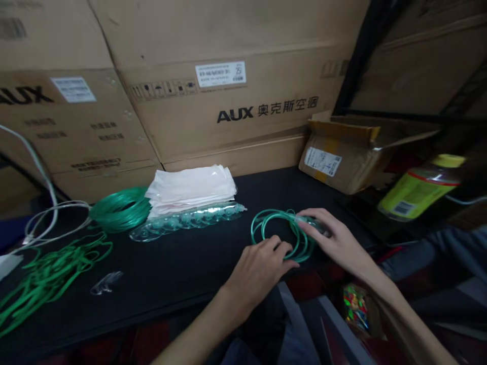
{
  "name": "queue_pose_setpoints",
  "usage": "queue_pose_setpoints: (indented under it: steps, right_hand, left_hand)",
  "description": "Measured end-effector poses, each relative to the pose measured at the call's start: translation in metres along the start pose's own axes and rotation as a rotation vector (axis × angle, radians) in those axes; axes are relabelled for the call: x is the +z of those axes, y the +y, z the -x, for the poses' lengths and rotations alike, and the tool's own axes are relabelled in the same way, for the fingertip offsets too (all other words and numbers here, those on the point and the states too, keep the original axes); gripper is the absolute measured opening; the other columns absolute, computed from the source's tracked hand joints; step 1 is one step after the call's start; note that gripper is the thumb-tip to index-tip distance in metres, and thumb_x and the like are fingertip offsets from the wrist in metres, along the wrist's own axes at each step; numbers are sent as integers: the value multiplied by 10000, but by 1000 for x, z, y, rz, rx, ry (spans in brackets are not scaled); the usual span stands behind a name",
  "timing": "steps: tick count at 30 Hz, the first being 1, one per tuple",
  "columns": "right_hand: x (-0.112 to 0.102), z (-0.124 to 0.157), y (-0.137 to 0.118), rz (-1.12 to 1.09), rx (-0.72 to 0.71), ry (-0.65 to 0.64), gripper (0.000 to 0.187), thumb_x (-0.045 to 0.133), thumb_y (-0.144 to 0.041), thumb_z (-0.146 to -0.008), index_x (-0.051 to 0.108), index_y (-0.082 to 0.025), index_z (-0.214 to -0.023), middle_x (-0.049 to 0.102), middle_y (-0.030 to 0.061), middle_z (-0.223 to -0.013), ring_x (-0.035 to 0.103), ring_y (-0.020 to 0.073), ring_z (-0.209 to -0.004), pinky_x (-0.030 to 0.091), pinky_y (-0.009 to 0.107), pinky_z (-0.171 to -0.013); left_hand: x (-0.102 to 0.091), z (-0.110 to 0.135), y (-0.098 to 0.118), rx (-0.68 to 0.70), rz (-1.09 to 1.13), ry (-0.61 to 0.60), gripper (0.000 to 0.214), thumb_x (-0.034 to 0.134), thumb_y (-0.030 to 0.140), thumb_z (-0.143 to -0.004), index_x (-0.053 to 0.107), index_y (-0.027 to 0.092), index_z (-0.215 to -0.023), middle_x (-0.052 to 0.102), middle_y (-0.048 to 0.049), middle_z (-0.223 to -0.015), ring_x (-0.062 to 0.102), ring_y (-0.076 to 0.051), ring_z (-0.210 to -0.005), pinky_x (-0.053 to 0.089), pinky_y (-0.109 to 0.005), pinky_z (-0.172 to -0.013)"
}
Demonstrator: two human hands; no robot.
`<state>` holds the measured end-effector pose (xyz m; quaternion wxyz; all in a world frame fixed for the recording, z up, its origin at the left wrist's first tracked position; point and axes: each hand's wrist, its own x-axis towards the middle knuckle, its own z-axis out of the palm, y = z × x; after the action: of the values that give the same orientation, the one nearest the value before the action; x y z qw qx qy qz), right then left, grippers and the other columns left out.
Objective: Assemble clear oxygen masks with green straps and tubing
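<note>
So, we're holding green tubing coil (303, 246) near front edge of black table (213, 263): left hand (258, 268) pinching near side, right hand (335, 238) gripping clear plastic piece (320, 226), probably stopping loops springing loose.

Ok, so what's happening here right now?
Someone's left hand grips the near side of a coiled green tube by the dark table's near edge, while the right hand holds a clear plastic piece at the coil's right. Farther left, a row of nested clear pieces lies before stacked white packets.
</note>
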<state>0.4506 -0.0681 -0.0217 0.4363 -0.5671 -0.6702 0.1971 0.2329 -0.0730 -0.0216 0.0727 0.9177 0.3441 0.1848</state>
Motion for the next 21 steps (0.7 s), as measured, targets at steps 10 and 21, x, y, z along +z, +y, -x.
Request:
queue_pose_setpoints:
  steps: [10, 21]
  right_hand:
    - [16, 11, -30, 66, -250, -179, 156, 592, -299, -934, 724, -233, -986, 754, 68, -1008, 712, 248, -942, 536, 361, -860]
    - [37, 11, -52, 269, -388, -257, 176, 576, -285, -980, 707, -183, -1038, 695, 106, -1041, 702, 236, -941, 527, 344, -886]
  left_hand:
    - [-16, 16, -16, -73, -59, 288, 254, 604, 323, -985, 575, 232, -1220, 628, -85, -1227, 603, -254, -1141, 524, -438, -956]
    - [-20, 21, -48, 50, 70, 204, 126, 492, 240, -1030, 600, 217, -1090, 636, -45, -1105, 574, -200, -1087, 482, -353, -1005]
